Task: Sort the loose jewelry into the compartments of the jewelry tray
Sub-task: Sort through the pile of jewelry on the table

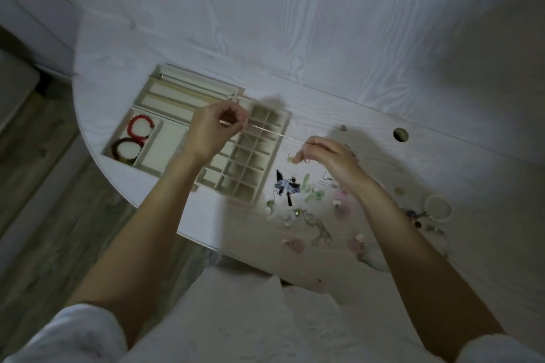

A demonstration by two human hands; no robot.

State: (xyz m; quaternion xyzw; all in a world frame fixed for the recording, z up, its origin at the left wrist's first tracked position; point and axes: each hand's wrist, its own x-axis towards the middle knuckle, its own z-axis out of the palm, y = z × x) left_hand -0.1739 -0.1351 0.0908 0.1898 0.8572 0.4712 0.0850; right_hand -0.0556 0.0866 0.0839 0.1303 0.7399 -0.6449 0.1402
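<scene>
Over tray (284, 124), L hand (213, 130) & R hand (327, 158) pinch chain (271, 133)

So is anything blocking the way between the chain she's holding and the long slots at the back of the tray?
Nothing visible does. The thin chain is stretched between the left hand and right hand, above the jewelry tray. The long compartments lie just beyond the left hand, open-topped; blur hides fine detail.

The tray (165, 162) lies on the table (324, 68) under the left hand (212, 130), with two bracelets (132, 138) in a compartment left of it. Loose jewelry (298, 200) lies below the right hand (327, 156), right of the tray. A chain (271, 134) stretches between the hands.
</scene>
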